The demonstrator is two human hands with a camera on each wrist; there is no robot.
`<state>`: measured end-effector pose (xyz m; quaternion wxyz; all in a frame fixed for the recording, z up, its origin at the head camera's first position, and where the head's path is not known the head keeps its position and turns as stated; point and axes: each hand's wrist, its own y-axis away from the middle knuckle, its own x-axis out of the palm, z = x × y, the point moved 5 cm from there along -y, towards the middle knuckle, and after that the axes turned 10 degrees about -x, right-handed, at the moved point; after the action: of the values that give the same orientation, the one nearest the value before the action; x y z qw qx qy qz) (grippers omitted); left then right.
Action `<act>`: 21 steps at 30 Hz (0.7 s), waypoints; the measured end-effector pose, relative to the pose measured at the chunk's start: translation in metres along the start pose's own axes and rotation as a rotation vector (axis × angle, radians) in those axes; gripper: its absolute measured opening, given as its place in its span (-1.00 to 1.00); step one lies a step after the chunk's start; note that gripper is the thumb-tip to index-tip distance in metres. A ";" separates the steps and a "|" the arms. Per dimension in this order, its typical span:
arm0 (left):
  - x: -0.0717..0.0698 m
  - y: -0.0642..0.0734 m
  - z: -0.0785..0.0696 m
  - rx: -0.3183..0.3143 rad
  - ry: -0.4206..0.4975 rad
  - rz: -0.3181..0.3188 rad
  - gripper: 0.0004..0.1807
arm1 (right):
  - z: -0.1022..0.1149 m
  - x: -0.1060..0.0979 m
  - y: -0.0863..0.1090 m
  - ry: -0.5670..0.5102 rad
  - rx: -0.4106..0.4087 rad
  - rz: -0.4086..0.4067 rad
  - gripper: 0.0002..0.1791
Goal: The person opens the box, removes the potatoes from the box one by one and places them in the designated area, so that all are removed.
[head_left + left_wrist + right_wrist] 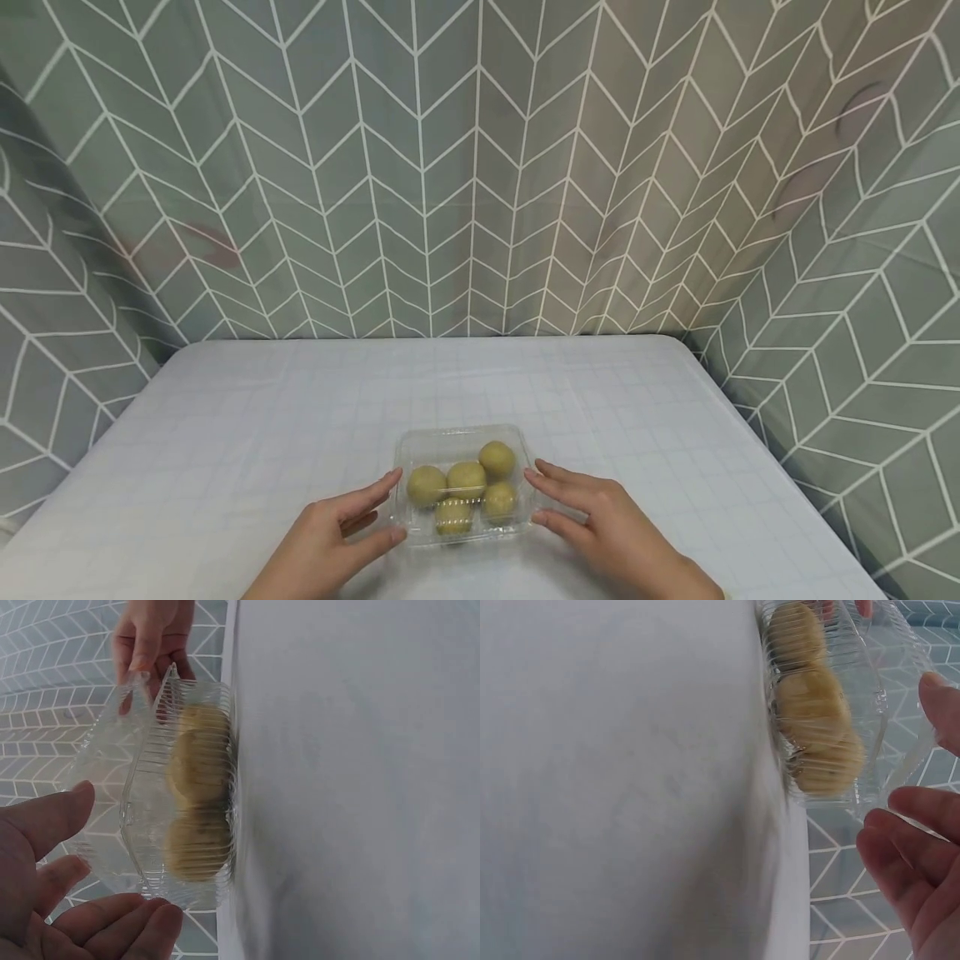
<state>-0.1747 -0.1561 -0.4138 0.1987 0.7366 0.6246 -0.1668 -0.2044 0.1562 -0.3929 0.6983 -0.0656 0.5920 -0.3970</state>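
A clear plastic clamshell box [420,446] rests on the white table, with several round yellowish balls [467,480] inside. In the left wrist view its lid [101,761] stands slightly raised over the ribbed base. My left hand [330,529] is at the box's left side, thumb by the front corner and fingers farther back. The fingers are extended and spread, thumb tip at the lid. On the opposite side my right hand [592,512] mirrors it, fingertips right at the box edge. The right wrist view shows the thumb [941,701] beside the lid and relaxed fingers by the corner.
A white cloth with a faint grid covers the table [300,408]. Behind it and along both sides hangs a grey-green curtain [465,208] with white chevron lines. The box is near the table's front, between the hands.
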 end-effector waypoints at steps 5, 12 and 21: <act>-0.004 0.000 -0.007 0.043 -0.037 -0.038 -0.28 | 0.001 -0.006 -0.005 0.037 -0.035 -0.029 -0.47; -0.013 -0.004 -0.016 0.100 -0.102 -0.115 -0.30 | 0.001 -0.015 -0.013 0.058 -0.048 -0.069 -0.53; -0.028 -0.013 -0.032 0.133 -0.229 -0.264 -0.42 | -0.007 -0.028 -0.038 0.058 -0.035 -0.110 -0.61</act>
<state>-0.1919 -0.1624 -0.3737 0.1959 0.6360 0.6768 -0.3148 -0.2279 0.1511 -0.3517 0.6567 -0.0988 0.6143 -0.4261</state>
